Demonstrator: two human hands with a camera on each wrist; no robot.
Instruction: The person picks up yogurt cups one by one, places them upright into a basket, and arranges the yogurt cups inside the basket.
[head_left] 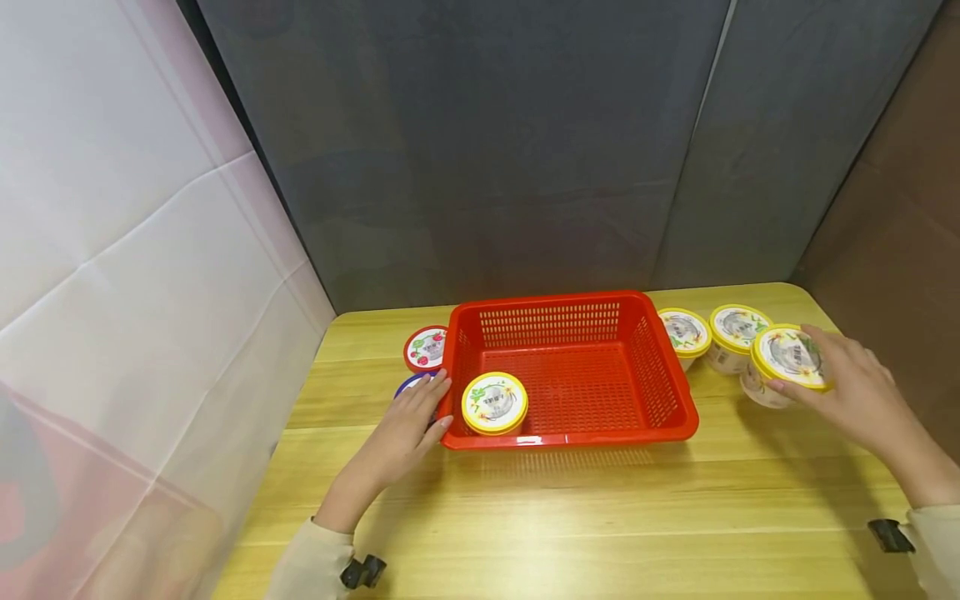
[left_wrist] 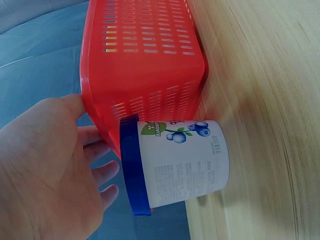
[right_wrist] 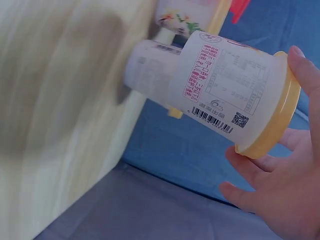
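Observation:
My right hand (head_left: 862, 396) grips a yellow-lidded tub (head_left: 789, 358) by the edge of its lid. In the right wrist view this printed white tub (right_wrist: 225, 85) is raised off the table, thumb and fingers on opposite sides of the lid. My left hand (head_left: 401, 429) rests against the left rim of a red basket (head_left: 562, 437), its fingers fairly straight. Close by that hand stands a blue-lidded tub (left_wrist: 180, 165), mostly covered in the head view. Inside the basket's front left corner sits another yellow-lidded tub (head_left: 495, 404).
Two more tubs with yellow lids, one nearer the basket (head_left: 684, 332) and one farther right (head_left: 738, 327), stand right of the basket. A red-lidded tub (head_left: 426, 348) is at its left. Grey cloth (head_left: 487, 167) hangs behind the wooden table (head_left: 570, 525).

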